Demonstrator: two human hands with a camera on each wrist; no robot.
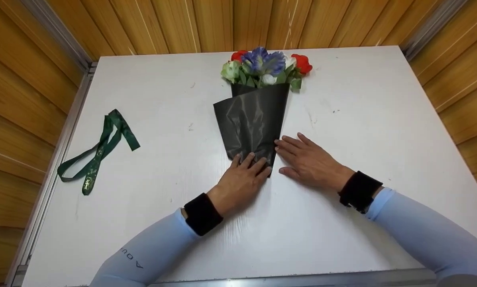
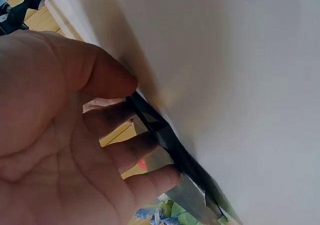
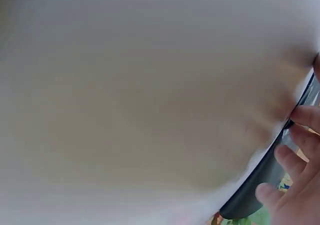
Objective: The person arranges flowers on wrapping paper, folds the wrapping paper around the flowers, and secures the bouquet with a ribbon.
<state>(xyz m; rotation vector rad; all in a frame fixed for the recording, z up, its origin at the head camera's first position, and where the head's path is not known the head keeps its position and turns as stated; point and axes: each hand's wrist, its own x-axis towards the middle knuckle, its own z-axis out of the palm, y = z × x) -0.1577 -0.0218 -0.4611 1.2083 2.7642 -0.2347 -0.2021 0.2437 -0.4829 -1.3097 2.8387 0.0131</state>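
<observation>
A bouquet wrapped in black paper (image 1: pixel 251 119) lies on the white table, flower heads pointing to the far side. Blue, red, white and pale green blooms (image 1: pixel 263 63) stick out of the wide end. My left hand (image 1: pixel 240 183) presses on the narrow lower end with its fingers extended. In the left wrist view, those fingertips rest on the dark paper (image 2: pixel 175 147). My right hand (image 1: pixel 312 162) lies flat on the right, fingertips right at the paper's side edge. The right wrist view shows its fingers (image 3: pixel 289 160) beside that edge. Stems are hidden inside the wrap.
To the left, a dark green ribbon (image 1: pixel 103 149) with gold print lies loosely looped on the white table (image 1: pixel 162 99). Wood-panelled walls (image 1: pixel 214 24) stand behind and at both sides. A metal rail (image 1: pixel 302 279) runs along the near table edge.
</observation>
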